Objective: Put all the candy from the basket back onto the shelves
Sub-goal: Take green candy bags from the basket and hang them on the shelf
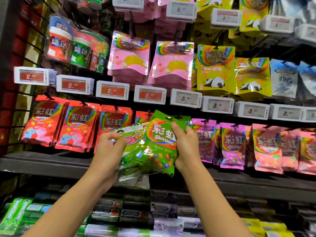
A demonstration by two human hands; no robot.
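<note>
A green Skittles bag [158, 144] is held up in front of the lower peg row, its top near a peg between the red and purple bags. My right hand [185, 147] grips its right edge, thumb on the front. My left hand [109, 151] holds a second pack, green and white with a large Q [132, 136], tucked behind the Skittles bag; more packets seem bunched under it. The basket is out of view.
Red Skittles bags [77, 127] hang to the left, purple bags [230, 144] and pink ones [268, 147] to the right. Pink and yellow pouches [215, 69] hang above a row of price tags [148, 94]. Chewing gum packs [133, 214] fill the shelf below.
</note>
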